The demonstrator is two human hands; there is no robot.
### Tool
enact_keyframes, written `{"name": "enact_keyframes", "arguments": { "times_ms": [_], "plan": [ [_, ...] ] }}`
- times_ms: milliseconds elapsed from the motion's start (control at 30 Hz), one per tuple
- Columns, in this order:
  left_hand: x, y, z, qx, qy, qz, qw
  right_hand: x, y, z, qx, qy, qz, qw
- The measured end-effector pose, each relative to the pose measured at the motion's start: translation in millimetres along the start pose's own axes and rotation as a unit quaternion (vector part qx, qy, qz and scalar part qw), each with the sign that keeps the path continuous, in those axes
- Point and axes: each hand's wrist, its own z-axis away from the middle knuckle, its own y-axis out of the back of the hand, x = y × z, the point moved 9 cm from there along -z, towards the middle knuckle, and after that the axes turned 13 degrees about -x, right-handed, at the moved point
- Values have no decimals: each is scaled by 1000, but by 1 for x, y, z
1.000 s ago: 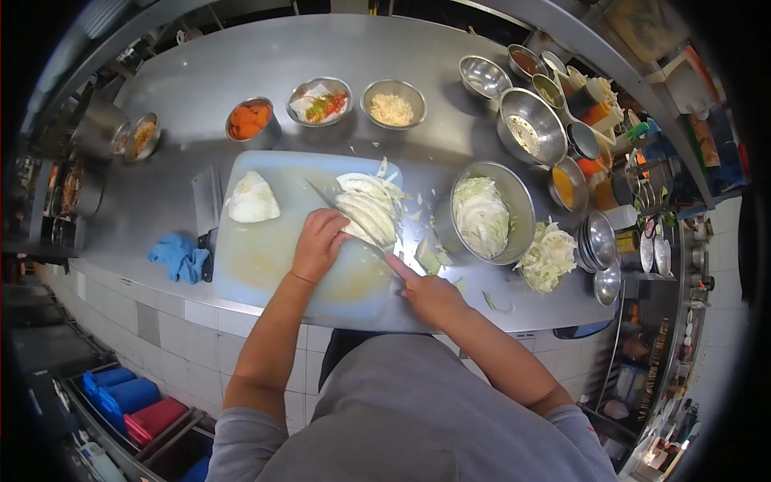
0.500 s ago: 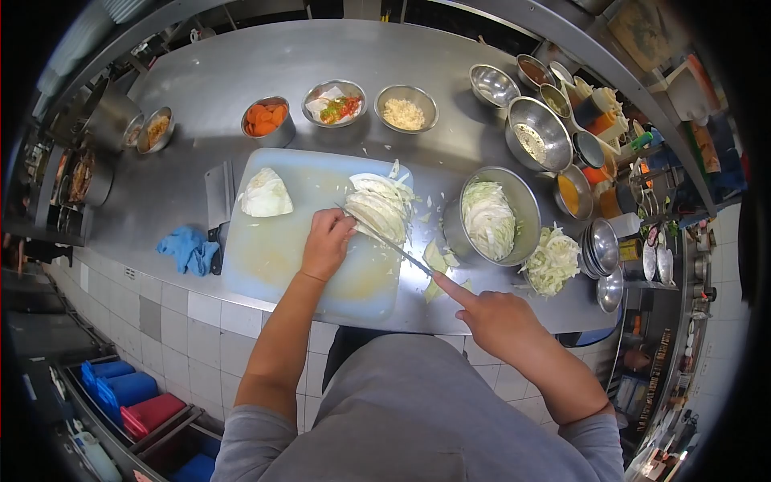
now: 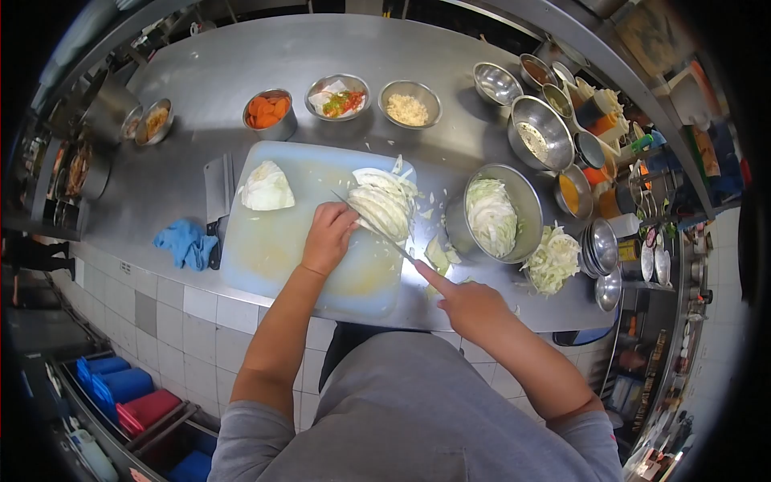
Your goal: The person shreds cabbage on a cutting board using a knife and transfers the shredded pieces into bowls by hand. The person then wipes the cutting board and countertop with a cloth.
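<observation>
My right hand [image 3: 475,309] grips a knife [image 3: 384,234], its index finger stretched along the top. The slanting blade lies along the near-left edge of the sliced cabbage [image 3: 384,197], its tip showing past my left fingers. My left hand [image 3: 328,238] is closed, fingertips bunched at that cabbage edge beside the blade; what lies under them is partly hidden. Both are over a pale cutting board [image 3: 273,249]. An uncut cabbage wedge [image 3: 267,187] rests at the board's upper left. Right of the board, a steel pot [image 3: 526,210] holds cut cabbage.
A cleaver [image 3: 217,189] and a blue cloth [image 3: 185,243] lie left of the board. Behind it stand bowls of carrot slices [image 3: 268,111], chopped peppers [image 3: 344,103] and minced garlic-like bits [image 3: 408,110]. Shredded cabbage [image 3: 552,261] is heaped beside the pot, near stacked steel bowls [image 3: 601,247].
My right hand has moved left and slightly forward, sliding the knife so its tip reaches farther past my left fingers. My left hand stays nearly in place at the cabbage.
</observation>
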Motion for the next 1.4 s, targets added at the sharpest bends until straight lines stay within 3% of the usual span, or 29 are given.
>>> {"name": "enact_keyframes", "arguments": {
  "times_ms": [167,300,400,467,500,567,600,633,700,733,800,867,933,1067,1133,1167,1233,1267,1300,1367,1400],
  "plan": [
    [-8,-5,3,-13,20,0,1000,-5,-48,-76,37,3,-93,995],
    [-7,-3,0,-33,16,-4,999,0,-42,-44,104,70,-142,982],
    [-12,2,-17,-115,0,-11,993,14,-36,19,192,112,-212,952],
    [-21,-14,-32,-266,19,-118,956,36,-54,37,237,71,-233,940],
    [-6,-7,-48,-268,12,-119,956,48,-62,45,273,33,-251,928],
    [35,-13,-85,-402,-25,-251,880,58,-82,40,271,-13,-263,926],
    [35,-31,-94,-507,-19,-258,822,67,-95,35,263,-55,-271,924],
    [43,-40,-107,-506,-29,-260,822,72,-106,27,269,-60,-274,921],
    [49,-72,-107,-611,-49,-274,741,76,-120,13,274,-95,-242,926],
    [36,-92,-107,-639,-21,-247,728,78,-121,11,279,-101,-247,923],
    [38,-105,-113,-647,5,-252,719,80,-123,3,221,-138,-259,930],
    [32,-114,-107,-658,35,-254,708,87,-137,-18,238,-124,-267,925],
    [28,-104,-107,-574,33,-172,800,88,-133,-28,240,-82,-275,928],
    [34,-84,-74,-505,78,-126,850,90,-124,-23,360,-42,-200,910],
    [36,-69,-62,-404,88,-110,904,99,-98,11,489,-4,-240,838],
    [41,-69,-55,-405,88,-114,903,102,-91,12,490,-2,-243,837],
    [50,-56,-49,-337,125,-138,923,126,-78,22,556,-10,-354,752],
    [52,-55,-48,-333,126,-144,923,139,-74,20,601,-68,-302,737],
    [50,-54,-47,-330,146,-139,922,151,-63,12,604,-63,-304,734],
    [50,-53,-50,-328,163,-138,920,199,-70,-19,556,33,-598,577],
    [53,-48,-55,-307,165,-93,933,211,-65,-20,554,-3,-561,614]
  ]
}}
